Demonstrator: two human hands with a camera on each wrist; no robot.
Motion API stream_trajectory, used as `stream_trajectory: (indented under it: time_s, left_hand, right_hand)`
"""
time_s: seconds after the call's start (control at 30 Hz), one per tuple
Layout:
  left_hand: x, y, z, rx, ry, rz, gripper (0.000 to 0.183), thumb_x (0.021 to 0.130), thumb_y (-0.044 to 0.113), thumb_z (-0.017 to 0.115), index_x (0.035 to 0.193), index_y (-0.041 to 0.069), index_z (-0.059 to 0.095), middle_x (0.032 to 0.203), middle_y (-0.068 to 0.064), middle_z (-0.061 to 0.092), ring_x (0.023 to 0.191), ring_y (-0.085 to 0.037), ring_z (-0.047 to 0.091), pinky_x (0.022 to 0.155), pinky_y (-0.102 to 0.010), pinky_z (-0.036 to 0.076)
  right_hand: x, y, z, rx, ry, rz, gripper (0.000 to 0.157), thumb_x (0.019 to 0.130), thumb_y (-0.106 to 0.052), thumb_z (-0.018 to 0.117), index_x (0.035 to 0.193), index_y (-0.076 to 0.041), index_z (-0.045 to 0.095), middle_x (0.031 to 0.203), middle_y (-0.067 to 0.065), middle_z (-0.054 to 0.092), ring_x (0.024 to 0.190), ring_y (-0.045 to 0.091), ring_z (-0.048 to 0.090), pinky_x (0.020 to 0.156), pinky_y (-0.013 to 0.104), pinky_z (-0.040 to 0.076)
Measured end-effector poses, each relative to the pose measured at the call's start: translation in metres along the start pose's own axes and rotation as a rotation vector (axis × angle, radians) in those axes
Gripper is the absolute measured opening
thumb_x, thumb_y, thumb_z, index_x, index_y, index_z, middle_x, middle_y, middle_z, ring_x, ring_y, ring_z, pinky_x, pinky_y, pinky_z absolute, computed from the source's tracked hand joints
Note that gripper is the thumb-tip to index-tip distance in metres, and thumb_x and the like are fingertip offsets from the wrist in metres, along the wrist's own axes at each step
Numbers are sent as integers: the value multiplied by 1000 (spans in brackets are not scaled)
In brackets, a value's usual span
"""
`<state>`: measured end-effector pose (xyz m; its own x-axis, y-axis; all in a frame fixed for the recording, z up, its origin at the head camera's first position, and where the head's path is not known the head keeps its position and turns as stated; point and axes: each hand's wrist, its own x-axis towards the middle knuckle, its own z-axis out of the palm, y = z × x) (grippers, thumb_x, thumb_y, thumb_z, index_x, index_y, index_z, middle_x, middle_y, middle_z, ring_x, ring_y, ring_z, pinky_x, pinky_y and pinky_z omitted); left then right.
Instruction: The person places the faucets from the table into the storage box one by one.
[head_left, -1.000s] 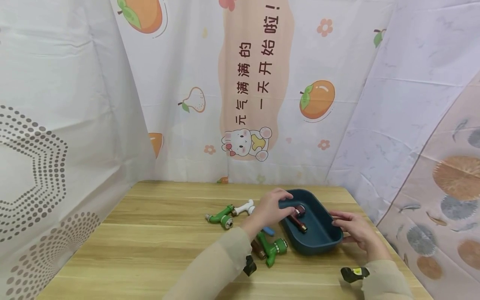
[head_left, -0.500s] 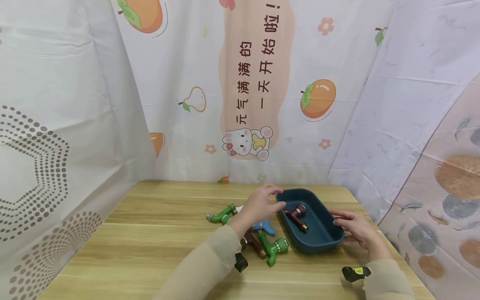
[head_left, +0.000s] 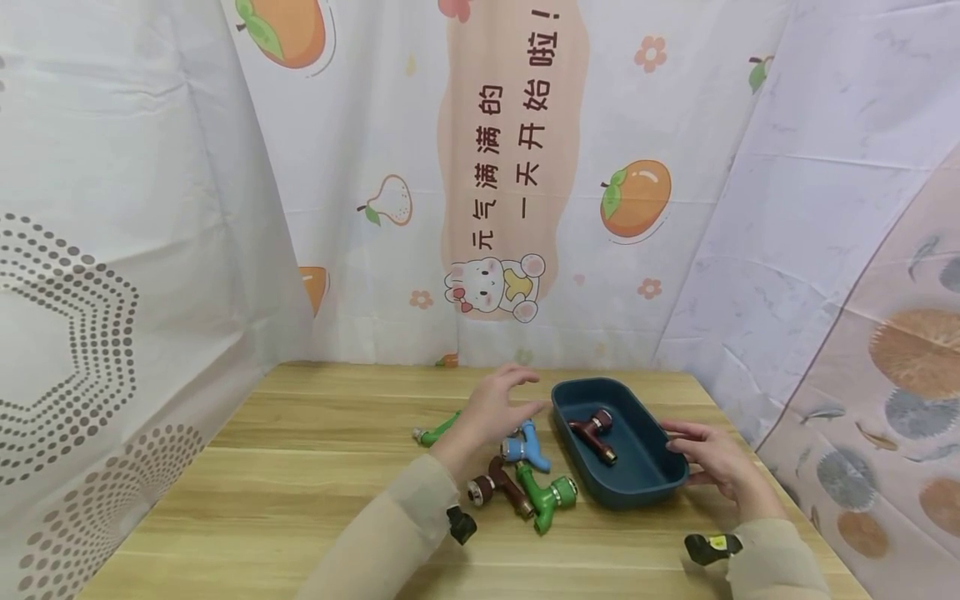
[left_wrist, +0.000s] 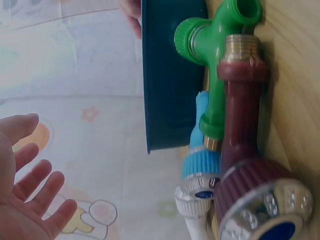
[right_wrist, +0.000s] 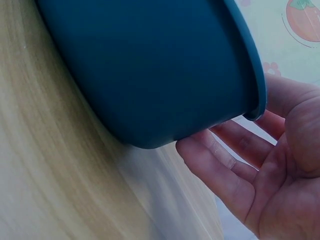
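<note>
My left hand (head_left: 487,410) hovers over the taps, fingers spread and holding nothing; its palm (left_wrist: 15,195) also appears in the left wrist view. Against the outer right side of a dark blue bin (head_left: 633,500) rest the fingertips of my right hand (head_left: 712,457). Inside the bin lies a dark red tap (head_left: 595,439). Left of it on the table are a blue tap (head_left: 527,450), a brown tap (head_left: 506,490) and a green tap (head_left: 545,497). My left hand partly hides another green tap (head_left: 435,433). A white tap (left_wrist: 197,220) shows behind the blue one in the left wrist view.
The wooden table (head_left: 262,467) extends left and in front of the taps. Printed curtains (head_left: 375,275) hang along its back and both sides. A black wrist device (head_left: 461,525) is strapped at the left sleeve, another (head_left: 711,548) at the right.
My left hand has moved left, away from the bin's edge, uncovering the blue and brown taps and covering the white one. The right hand stays at the bin; the dark red tap lies still.
</note>
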<state>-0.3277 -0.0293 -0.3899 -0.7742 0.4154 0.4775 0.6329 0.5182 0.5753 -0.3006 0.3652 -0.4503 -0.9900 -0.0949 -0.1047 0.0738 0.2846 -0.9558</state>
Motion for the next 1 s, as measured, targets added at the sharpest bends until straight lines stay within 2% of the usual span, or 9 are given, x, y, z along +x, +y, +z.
stream_trajectory:
  time_s: [0.17,0.4,0.57,0.7,1.0]
  left_hand:
    - [-5,-9,-9,16,19,-1,43,94,33,75,133,17,66,139,0,58,125,-21,56,104,-41,47]
    - [-11,-18,-21,13,26,-83,47,93,35,75,136,20,64,142,2,55,127,-22,56,105,-45,46]
    - [-15,-23,-29,3,33,-108,50,92,34,77,138,20,62,143,1,54,131,-25,52,108,-50,42]
    - [-19,-31,-34,7,44,-119,52,91,33,79,138,18,62,143,1,54,133,-25,50,109,-49,40]
    - [-27,-49,-40,67,55,-184,59,88,43,80,138,18,62,146,-3,51,132,-31,51,106,-51,43]
  right_hand:
    - [-1,-1,0,-9,3,0,55,99,-12,65,148,4,45,132,23,61,98,21,69,71,51,60]
    - [-1,-2,0,-8,9,7,53,98,-13,66,146,3,50,130,21,63,97,19,69,72,51,60]
    - [0,-2,0,-1,9,8,51,98,-13,67,144,1,54,128,18,65,95,17,69,72,50,60]
    - [0,-2,-1,6,11,16,48,97,-14,67,143,-2,57,127,17,65,95,16,69,72,50,60]
    - [-1,-3,-1,-19,-19,-5,54,99,-14,65,147,3,47,133,23,61,99,18,68,73,51,60]
